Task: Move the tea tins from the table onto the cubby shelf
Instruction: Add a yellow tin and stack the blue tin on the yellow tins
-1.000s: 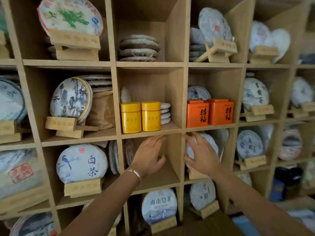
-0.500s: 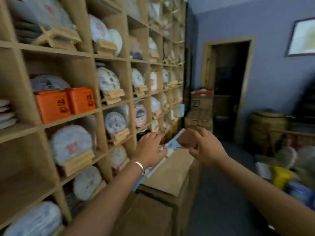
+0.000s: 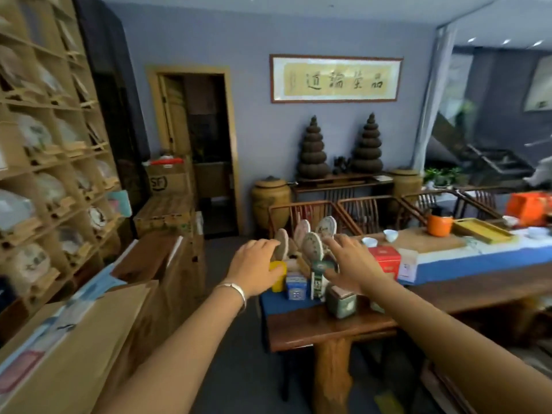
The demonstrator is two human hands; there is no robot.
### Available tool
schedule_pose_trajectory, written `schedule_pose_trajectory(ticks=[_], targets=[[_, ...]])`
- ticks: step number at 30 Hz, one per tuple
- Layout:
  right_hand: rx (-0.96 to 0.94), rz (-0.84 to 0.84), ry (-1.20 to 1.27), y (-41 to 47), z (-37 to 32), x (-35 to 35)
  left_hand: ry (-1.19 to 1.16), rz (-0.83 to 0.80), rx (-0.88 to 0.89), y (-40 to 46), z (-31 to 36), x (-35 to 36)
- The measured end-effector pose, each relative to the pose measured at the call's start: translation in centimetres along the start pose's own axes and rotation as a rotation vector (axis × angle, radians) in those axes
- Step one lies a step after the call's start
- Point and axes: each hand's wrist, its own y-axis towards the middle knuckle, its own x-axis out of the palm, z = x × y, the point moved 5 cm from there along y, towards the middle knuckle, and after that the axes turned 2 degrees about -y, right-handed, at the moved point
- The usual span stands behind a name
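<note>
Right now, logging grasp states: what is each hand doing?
Left hand: open, fingers spread in front of the yellow tea tin, holding nothing.
Right hand: open, fingers spread above the tins, holding nothing.

There is only one view, from a wide-angle camera worn on the person's head. It looks forward and a little down, along both outstretched forearms, so the left hand [image 3: 257, 268] and the right hand [image 3: 351, 265] appear near the middle of the frame, rather close to the lens. Just beyond and below the hands is the near end of the surface [image 3: 334, 328], which runs away to the right of the right hand. The cubby shelf [image 3: 50, 162] is far to the left of the left hand, seen at a steep angle. Beyond the hands, the back wall [image 3: 263, 138] faces the camera. The edges look bent and slightly blurred.
</note>
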Motion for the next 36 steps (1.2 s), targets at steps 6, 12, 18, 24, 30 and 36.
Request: schedule_pose_trajectory(ticks=[6,12,18,24,30,36], targets=[[0.026,-0.091,0.001,1.7,9.3,4.0,-0.035,-0.095,-0.040,6.8,2.9,7.9],[-0.020,-0.196,0.050,5.9,11.4,10.3,-0.017,-0.207,-0.110,10.1,-0.1,13.6],[-0.054,-0.293,0.101,12.9,10.5,18.4,-0.063,-0.259,-0.186,14.2,-7.2,18.6],[-0.063,-0.414,0.152,21.2,9.4,28.2,-0.088,-0.416,-0.238,20.6,-15.7,26.1],[0.003,-0.590,0.183,26.0,9.5,37.0,-0.150,-0.574,-0.232,25.2,-21.7,33.4],[0.072,-0.761,0.190,27.4,10.4,43.3,-0.226,-0.685,-0.207,27.2,-24.4,39.4]])
